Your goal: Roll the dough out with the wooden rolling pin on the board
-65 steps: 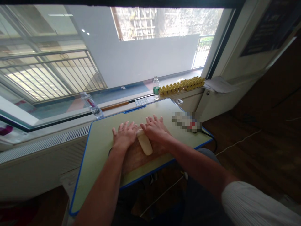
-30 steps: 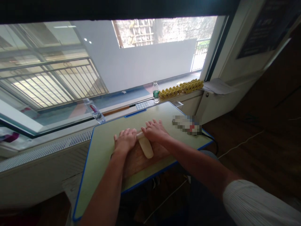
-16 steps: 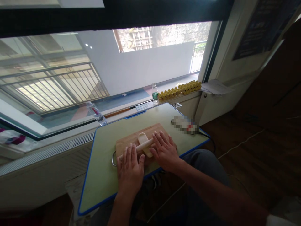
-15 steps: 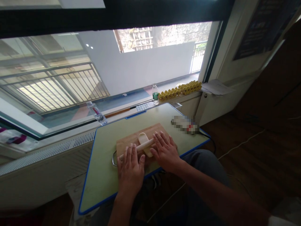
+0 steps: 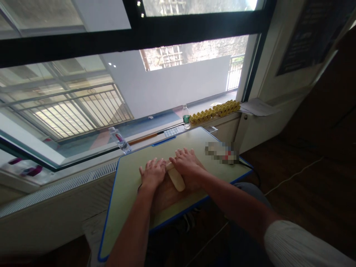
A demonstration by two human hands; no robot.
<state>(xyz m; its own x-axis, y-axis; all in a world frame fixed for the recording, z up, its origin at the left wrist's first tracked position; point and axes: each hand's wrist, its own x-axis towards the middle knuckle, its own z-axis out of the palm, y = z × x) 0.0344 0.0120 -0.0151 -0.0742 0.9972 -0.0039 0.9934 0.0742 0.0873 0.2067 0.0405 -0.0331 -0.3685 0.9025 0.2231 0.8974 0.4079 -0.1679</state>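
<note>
A strip of pale dough (image 5: 177, 179) lies on a wooden board (image 5: 166, 196). Across its far end rests a light rolling pin (image 5: 169, 165), mostly covered by my hands. My left hand (image 5: 154, 172) lies palm down over the pin's left part, fingers stretched out and apart. Over the right part, my right hand (image 5: 187, 162) presses down in the same way, fingers extended forward. Between the two hands only a short piece of the pin shows.
The board sits on a small blue-edged table (image 5: 125, 207). A pixelated object (image 5: 221, 152) with a black cord is at its right. Along the sill stand a clear bottle (image 5: 120, 141), another bottle (image 5: 186, 118), yellow egg trays (image 5: 215, 112) and papers (image 5: 258, 107).
Both hands have pushed the rolling pin away from me, to the dough's far end. More of the dough now shows on the near side. The camera view has tilted up slightly.
</note>
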